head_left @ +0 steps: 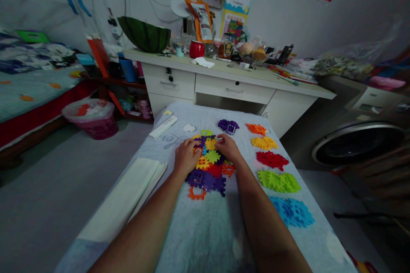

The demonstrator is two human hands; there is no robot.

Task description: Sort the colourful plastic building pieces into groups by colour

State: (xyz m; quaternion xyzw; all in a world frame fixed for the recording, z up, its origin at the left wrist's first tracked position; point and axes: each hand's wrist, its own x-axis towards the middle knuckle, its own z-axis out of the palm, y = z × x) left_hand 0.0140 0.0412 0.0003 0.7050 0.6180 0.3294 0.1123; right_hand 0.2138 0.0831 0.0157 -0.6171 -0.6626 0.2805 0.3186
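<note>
A pile of interlocking plastic building tiles (212,157) in purple, yellow, green, orange and red lies on the cloth-covered table between my hands. My left hand (186,157) rests at the pile's left side, its fingers and thumb closed around the edge of tiles there. From the right, my right hand (228,146) has its curled fingers pinched at the edge of a yellow tile (210,144). Nearer to me are purple tiles (205,180) and an orange open-frame tile (197,193). My fingers partly hide the tiles they touch.
Sorted heaps run down the right: purple (228,126), orange (256,129), yellow (264,143), red (272,160), green (278,181) and blue (292,211) tiles. A folded white cloth (128,196) lies left. Behind stands a cluttered desk (179,76) with a watermelon piece (144,36).
</note>
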